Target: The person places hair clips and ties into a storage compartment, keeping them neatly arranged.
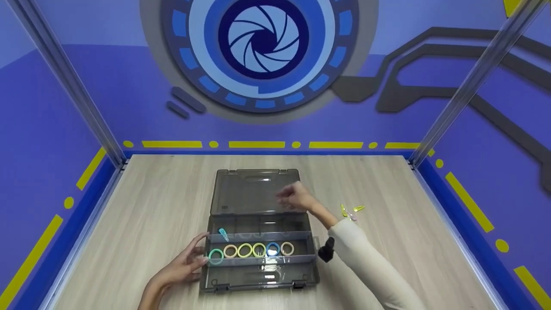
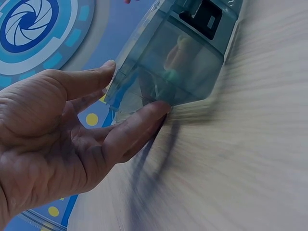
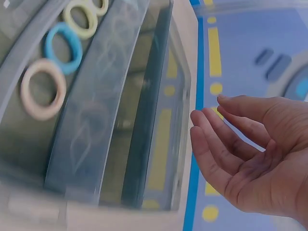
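Observation:
A grey see-through storage box (image 1: 258, 277) lies on the table with its lid (image 1: 241, 191) folded back. In its middle compartment several coloured hair ties (image 1: 245, 250) stand in a row, among them a blue one (image 3: 63, 48). A turquoise hair clip (image 1: 223, 234) leans in the back compartment. My left hand (image 1: 183, 265) is at the box's left side, its fingertips touching the wall and corner with fingers fairly straight. Over the lid hovers my right hand (image 1: 297, 197), fingers loosely bent and holding nothing, as the right wrist view also shows.
To the right of the box, yellow hair clips (image 1: 358, 208) and a pinkish clip (image 1: 352, 217) lie loose on the wooden table (image 1: 400, 241). Blue printed panels (image 1: 107, 94) and metal posts (image 1: 482, 82) enclose the back and sides.

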Action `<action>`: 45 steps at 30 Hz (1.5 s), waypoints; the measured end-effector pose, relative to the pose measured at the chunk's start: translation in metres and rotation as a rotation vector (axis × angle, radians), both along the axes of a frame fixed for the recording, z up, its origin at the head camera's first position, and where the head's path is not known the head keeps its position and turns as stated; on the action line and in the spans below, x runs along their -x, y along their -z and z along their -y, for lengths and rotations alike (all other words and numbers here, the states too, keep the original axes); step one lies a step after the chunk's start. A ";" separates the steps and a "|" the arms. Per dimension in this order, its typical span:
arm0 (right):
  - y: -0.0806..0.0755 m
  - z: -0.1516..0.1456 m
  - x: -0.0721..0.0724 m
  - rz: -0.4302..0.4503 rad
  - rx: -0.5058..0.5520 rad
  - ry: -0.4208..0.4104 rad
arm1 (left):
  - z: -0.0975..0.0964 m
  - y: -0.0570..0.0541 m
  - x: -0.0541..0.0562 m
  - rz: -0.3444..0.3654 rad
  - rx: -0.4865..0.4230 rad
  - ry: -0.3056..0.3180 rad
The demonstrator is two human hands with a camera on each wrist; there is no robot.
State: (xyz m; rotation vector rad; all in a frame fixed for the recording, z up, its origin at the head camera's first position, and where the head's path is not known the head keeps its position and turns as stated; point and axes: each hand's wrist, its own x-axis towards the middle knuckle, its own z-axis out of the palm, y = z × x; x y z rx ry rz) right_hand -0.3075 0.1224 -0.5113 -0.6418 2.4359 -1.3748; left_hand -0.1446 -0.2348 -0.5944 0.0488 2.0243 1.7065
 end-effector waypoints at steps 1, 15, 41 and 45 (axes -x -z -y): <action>0.001 -0.008 0.001 0.001 0.001 0.011 | 0.000 0.000 0.000 0.003 -0.001 0.001; 0.011 -0.110 0.000 0.091 -0.057 0.301 | -0.001 -0.001 -0.003 -0.022 0.016 0.009; 0.084 -0.215 -0.002 -0.261 -0.464 0.546 | 0.001 0.000 -0.001 -0.005 -0.018 0.030; 0.091 -0.220 -0.001 -0.299 -0.449 0.479 | 0.001 -0.001 0.001 -0.003 0.003 0.031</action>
